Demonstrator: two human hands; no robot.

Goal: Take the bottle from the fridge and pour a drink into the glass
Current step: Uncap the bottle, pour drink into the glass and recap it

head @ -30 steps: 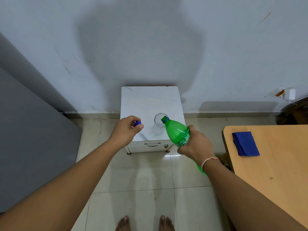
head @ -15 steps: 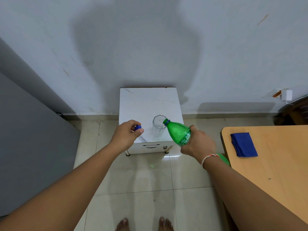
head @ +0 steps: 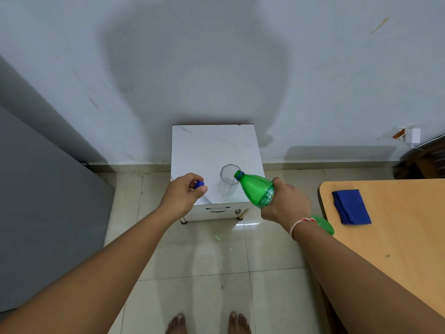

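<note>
Bottle (head: 258, 190) of thin green plastic, light and squeezable, is tilting at frame centre with its mouth over the glass (head: 228, 180), my right hand (head: 286, 203) wrapping its labelled middle, my left hand (head: 185, 195) pinching the blue cap (head: 199, 184).

Grey wall (head: 313, 68) w/ shadow; beige tiled floor (head: 204, 273); white cabinet (head: 212, 145) centre, wood table (head: 397, 237) at right.

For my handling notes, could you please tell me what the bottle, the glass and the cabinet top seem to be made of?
Bottle: likely thin plastic, green, translucent and glossy.
Glass: clear glass or hard plastic; the top shows through it.
Cabinet top: white, grey-veined, marble-look; stone or laminate, I cannot tell.
</note>
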